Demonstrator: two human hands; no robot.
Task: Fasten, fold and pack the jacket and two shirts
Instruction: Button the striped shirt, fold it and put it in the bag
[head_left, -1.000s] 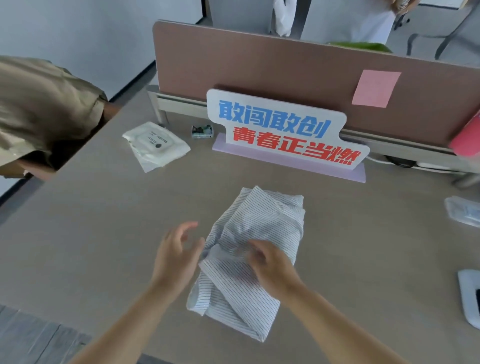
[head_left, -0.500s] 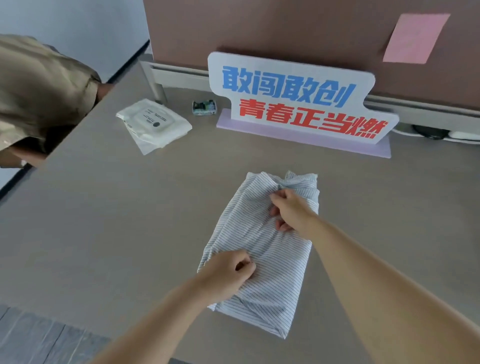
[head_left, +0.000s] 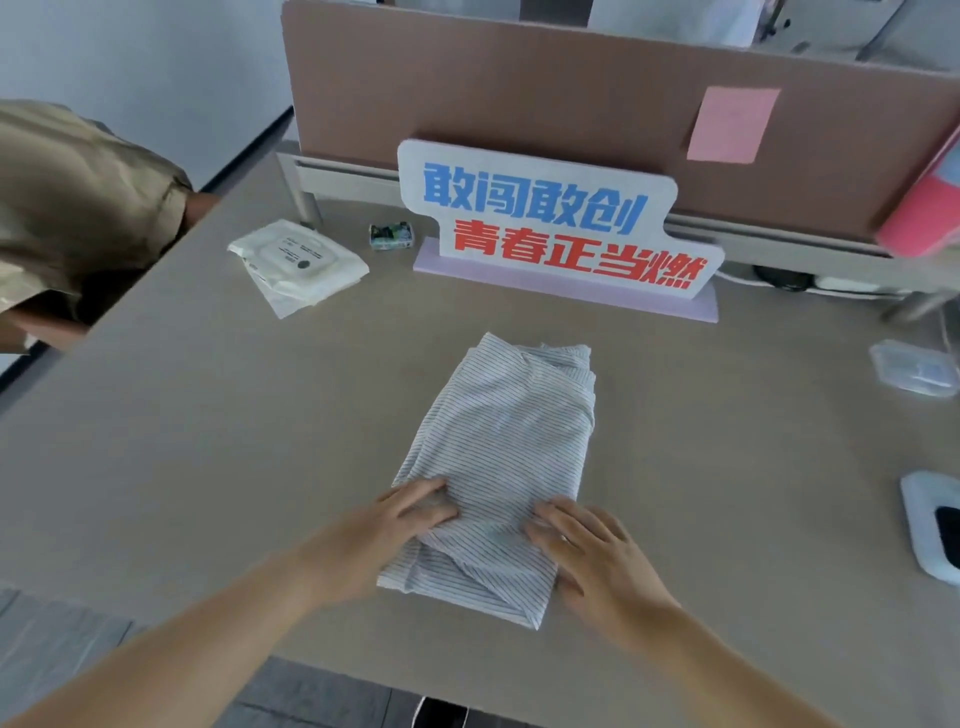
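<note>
STATUS: striped shirt (head_left: 506, 457) lies folded mid-surface (head_left: 208, 441) | GRIP: your left hand (head_left: 384, 525) and right hand (head_left: 597, 551) press its near end, fingers flat, grasping nothing | REMAINING: you see no jacket, second shirt or packing container.

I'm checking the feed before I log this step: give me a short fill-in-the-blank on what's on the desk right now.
1. Both hands rest on the near end of the folded ____ shirt.
2. The left hand and right hand lie ____ on the cloth, gripping nothing.
3. The white wipes pack lies to the ____ of the slogan sign.
4. A ____ sticky note is on the partition.

Missing words: striped; flat; left; pink
</note>
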